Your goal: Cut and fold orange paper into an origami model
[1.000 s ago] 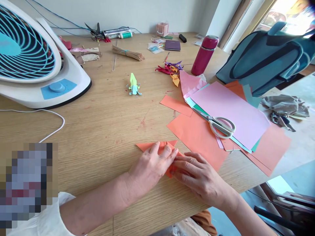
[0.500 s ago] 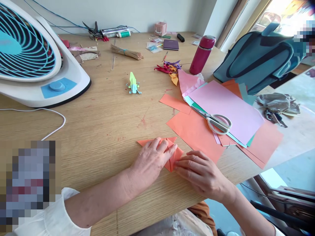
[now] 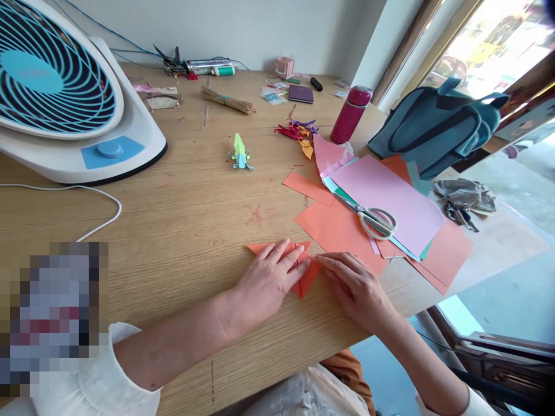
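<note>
On the wooden table lies a folded orange paper [image 3: 306,283], with a pointed flap showing to the left and another toward the table's front edge. My left hand [image 3: 269,274] rests flat across it, fingers stretched out and slightly apart, covering much of the paper. At the paper's right corner, my right hand [image 3: 353,283] has its fingertips drawn together on the edge. The thumb is partly hidden there. Beyond both hands, a small green and blue folded paper figure [image 3: 240,153] stands by itself.
Scissors [image 3: 373,222] lie on a pile of pink paper [image 3: 390,193] and orange sheets [image 3: 342,231] to the right. Behind are a magenta bottle [image 3: 350,115], a teal bag [image 3: 429,124] and a bundle of sticks [image 3: 228,100]. A white fan [image 3: 143,136] stands at left.
My right hand has moved up along the paper's right side, from near its lower edge to its right corner. My left hand stays flat on the paper. The view has shifted slightly.
</note>
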